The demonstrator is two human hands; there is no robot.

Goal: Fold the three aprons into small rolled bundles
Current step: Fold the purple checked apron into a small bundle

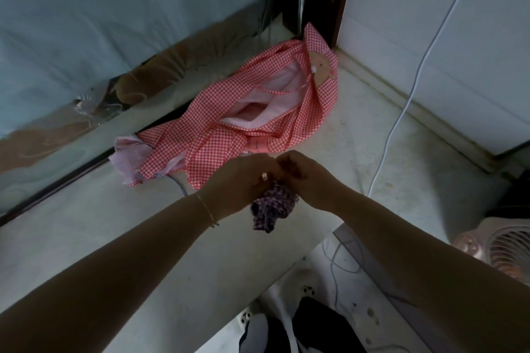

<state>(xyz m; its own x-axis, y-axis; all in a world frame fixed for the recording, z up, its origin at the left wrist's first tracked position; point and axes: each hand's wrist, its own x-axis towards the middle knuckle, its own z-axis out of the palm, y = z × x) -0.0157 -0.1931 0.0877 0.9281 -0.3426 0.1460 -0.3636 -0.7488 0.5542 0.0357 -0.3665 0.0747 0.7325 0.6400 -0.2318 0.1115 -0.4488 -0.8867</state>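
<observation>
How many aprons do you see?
2 for sure: a red-checked cotton apron lies crumpled on the counter; a purple-checked bundle sits in both hands. Pink cloth underneath may be a third.

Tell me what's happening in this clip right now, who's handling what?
A person is working over a pale counter. Both hands, left hand and right hand, grip a small bunched purple checked apron, which looks nearly bundled. Behind it a red checked apron lies loose and unfolded, with a pale pink cloth showing under its left end. A white cable runs down the counter on the right.
</observation>
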